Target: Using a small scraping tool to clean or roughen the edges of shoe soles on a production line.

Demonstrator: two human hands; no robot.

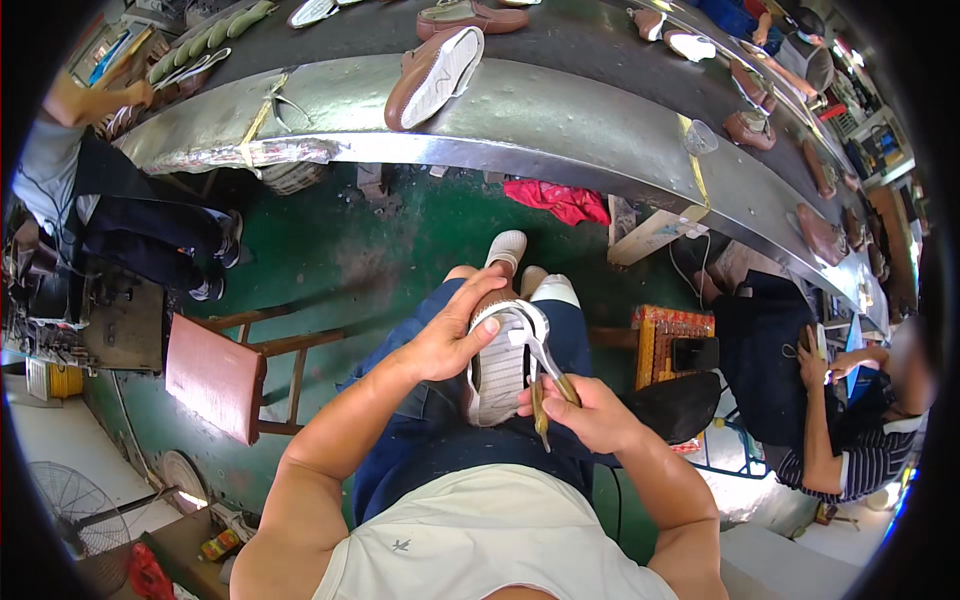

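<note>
A brown shoe point(498, 375) rests over my lap, with its pale ribbed sole facing up. My left hand point(455, 335) is wrapped around its far end, thumb against the sole's edge. In my right hand point(592, 412) are metal pincers point(543, 350) with brownish-yellow handles. Their curved jaws lie at the shoe's far end, close to my left thumb, where a strip of white edging shows. Exactly what the jaws grip I cannot make out. One handle sits between my right fingers and thumb, and the other hangs slightly apart from it.
Ahead runs a long metal-edged bench point(560, 95) carrying several shoes, one a brown loafer point(435, 80) on its near edge. A pink-topped stool point(213, 375) stands left. One person point(830, 400) sits at right; another point(130, 200) stands at left. A fan point(75, 510) is lower left.
</note>
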